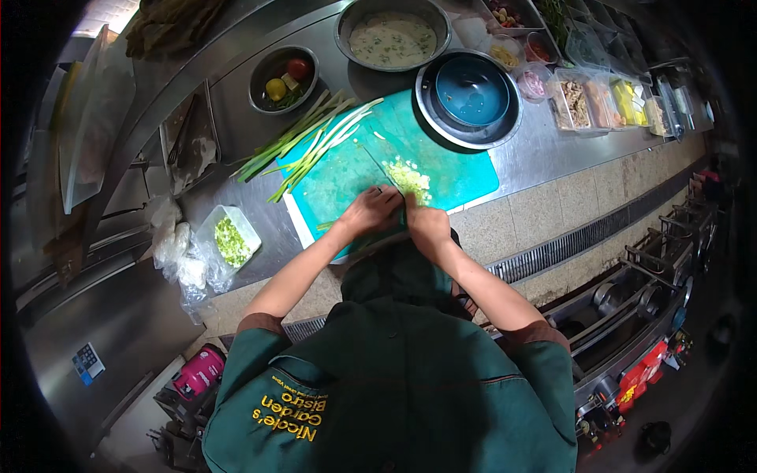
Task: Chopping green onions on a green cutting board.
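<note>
My right hand [428, 227] is closed around a kitchen knife, its index finger stretched forward along it. The narrow blade [378, 164], seen nearly edge-on, points away over a green cutting board [331, 180]. Close to the knife's left side, my left hand [375, 209] presses down with bent fingers on spring onion stalks, whose ends [326, 225] stick out to its left. Right of the blade lies a pile of chopped spring onion [409, 179]. Whole spring onions [322, 139] rest across the board's far left edge. My fingers hide the knife handle and most of the held stalks.
A blue bowl [473, 91] sits inside a metal bowl [502, 133] on the board's far right. Behind stand a basin of pale mixture [393, 41] and a bowl with tomato and lemon [284, 80]. Left is a tub of chopped greens [232, 241]; ingredient containers [582, 100] line the right.
</note>
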Available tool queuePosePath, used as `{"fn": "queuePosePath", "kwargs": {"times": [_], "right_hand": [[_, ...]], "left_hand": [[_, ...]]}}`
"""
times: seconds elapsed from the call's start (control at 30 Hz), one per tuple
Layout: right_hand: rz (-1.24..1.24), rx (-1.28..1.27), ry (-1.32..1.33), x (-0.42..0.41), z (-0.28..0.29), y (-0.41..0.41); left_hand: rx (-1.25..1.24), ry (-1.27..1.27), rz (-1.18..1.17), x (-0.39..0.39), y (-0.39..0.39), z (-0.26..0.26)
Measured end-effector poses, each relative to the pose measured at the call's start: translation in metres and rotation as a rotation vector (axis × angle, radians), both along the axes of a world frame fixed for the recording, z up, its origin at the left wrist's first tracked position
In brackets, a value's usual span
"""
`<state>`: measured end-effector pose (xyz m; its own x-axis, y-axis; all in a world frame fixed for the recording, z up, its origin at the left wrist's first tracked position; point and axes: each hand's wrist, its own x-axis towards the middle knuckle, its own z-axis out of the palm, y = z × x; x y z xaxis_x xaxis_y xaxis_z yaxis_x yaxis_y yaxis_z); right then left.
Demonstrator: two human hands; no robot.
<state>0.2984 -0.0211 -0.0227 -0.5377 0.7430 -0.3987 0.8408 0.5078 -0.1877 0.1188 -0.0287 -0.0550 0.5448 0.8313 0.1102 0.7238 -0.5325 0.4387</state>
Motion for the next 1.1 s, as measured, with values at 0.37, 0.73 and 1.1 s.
{"fn": "queuePosePath", "kwargs": {"times": [0.37,0.73,1.1], "right_hand": [[0.041,0.147,0.072,0.006,-0.011,-0.003],[-0.165,-0.023,0.195,-0.012,-0.011,0.009],[-0.167,-0.011,0.191,-0.016,-0.010,0.008]], "left_hand": [[0.019,-0.083,-0.012,-0.004,0.000,-0.002],[-0.053,-0.111,-0.027,-0.006,0.001,0.007],[-0.171,-0.014,0.016,-0.008,0.000,0.013]]}}
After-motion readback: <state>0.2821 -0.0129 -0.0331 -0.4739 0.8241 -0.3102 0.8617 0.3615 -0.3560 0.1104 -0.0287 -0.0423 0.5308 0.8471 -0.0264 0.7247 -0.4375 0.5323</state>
